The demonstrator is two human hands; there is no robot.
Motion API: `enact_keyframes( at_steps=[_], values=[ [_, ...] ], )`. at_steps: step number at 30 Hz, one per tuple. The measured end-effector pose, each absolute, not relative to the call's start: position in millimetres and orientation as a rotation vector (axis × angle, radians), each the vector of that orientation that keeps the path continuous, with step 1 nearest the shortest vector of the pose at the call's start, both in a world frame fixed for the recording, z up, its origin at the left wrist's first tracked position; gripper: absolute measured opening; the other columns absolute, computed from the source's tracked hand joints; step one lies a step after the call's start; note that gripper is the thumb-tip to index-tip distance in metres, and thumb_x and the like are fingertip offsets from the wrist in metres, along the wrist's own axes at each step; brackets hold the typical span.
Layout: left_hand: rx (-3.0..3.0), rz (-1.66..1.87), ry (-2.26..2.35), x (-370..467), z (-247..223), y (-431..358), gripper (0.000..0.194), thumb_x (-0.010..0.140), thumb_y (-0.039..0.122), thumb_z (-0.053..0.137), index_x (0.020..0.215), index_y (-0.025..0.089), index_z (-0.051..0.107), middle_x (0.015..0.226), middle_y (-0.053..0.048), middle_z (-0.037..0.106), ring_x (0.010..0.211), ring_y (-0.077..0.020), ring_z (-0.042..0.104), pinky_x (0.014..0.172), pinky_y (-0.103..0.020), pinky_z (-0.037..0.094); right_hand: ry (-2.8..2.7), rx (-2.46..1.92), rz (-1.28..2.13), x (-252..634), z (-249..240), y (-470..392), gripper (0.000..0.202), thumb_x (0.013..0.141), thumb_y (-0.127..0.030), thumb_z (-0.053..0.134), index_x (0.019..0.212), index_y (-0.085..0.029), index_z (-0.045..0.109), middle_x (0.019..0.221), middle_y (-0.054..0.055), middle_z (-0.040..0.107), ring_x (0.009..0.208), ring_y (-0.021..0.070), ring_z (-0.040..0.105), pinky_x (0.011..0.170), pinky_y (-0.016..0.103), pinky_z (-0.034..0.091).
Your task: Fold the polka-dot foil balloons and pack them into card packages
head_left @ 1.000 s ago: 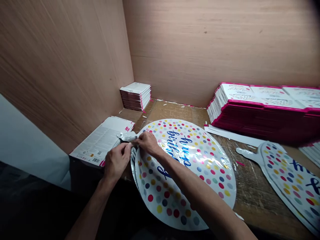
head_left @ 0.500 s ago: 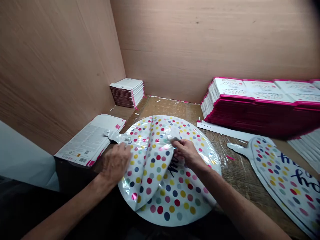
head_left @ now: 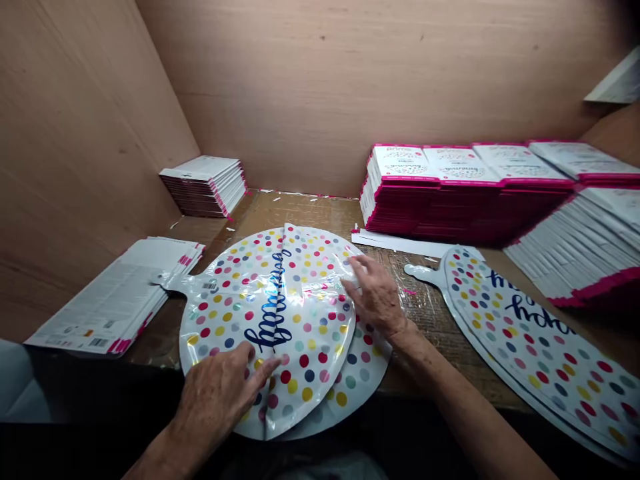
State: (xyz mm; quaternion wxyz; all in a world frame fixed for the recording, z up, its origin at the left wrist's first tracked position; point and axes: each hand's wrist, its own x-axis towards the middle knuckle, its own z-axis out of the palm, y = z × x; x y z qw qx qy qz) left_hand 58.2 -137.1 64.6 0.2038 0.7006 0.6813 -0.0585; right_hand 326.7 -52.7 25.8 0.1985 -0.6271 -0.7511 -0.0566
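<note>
A round white foil balloon with coloured dots and dark blue lettering (head_left: 320,320) lies on the worktable, its neck pointing left. Its right part is creased, and another dotted sheet shows beneath at the lower right. My left hand (head_left: 220,393) rests on its lower left part, thumb and fingers apart. At its right edge, my right hand (head_left: 375,293) touches the foil with fingers spread. Neither hand grips anything visible.
More dotted balloons (head_left: 540,347) lie at the right. Pink-edged card packs (head_left: 450,200) stand in rows behind them. A small card stack (head_left: 205,187) sits at the back left, with flat printed cards (head_left: 115,293) in front. Wooden panels (head_left: 350,87) rise behind.
The folded flap has been opened out, so the lettering now shows. My right hand has let go of it and moved to the right edge. My left hand has moved down onto the foil. The view has shifted right.
</note>
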Motion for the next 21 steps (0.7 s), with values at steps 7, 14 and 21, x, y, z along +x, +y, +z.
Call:
enact_keyframes(
  at_steps=[7,14,21],
  values=[
    [1.464,-0.051,1.438,73,38,-169,0.05,0.075,0.065,0.057,0.057,0.02,0.044,0.052,0.004,0.043,0.05,-0.0105,0.036,0.049,-0.025,0.022,-2.303,-1.612,0.072,329,0,-47,0.026,0.096,-0.033,0.052,0.111,-0.017,0.067,0.125,0.014,0.062,0.116,0.0284,0.056,0.101,0.044,0.045],
    [0.896,0.311,1.006,83,116,-146,0.052,0.073,0.066,0.064,0.058,0.021,0.043,0.034,0.012,0.018,0.034,-0.0037,0.007,0.04,-0.025,0.003,-1.851,-1.078,0.156,317,48,-132,0.045,0.099,-0.046,0.044,0.137,-0.024,0.052,0.125,0.012,0.063,0.118,0.0255,0.059,0.099,0.042,0.051],
    [1.374,0.088,1.284,65,119,-141,0.06,0.071,0.076,0.055,0.051,0.02,0.051,0.041,0.005,0.036,0.039,-0.0075,0.028,0.04,-0.024,0.019,-2.003,-1.038,-0.229,332,7,-165,0.076,0.091,-0.025,0.056,0.156,-0.013,0.017,0.142,0.023,0.048,0.136,0.0332,0.043,0.105,0.055,0.045]
  ],
)
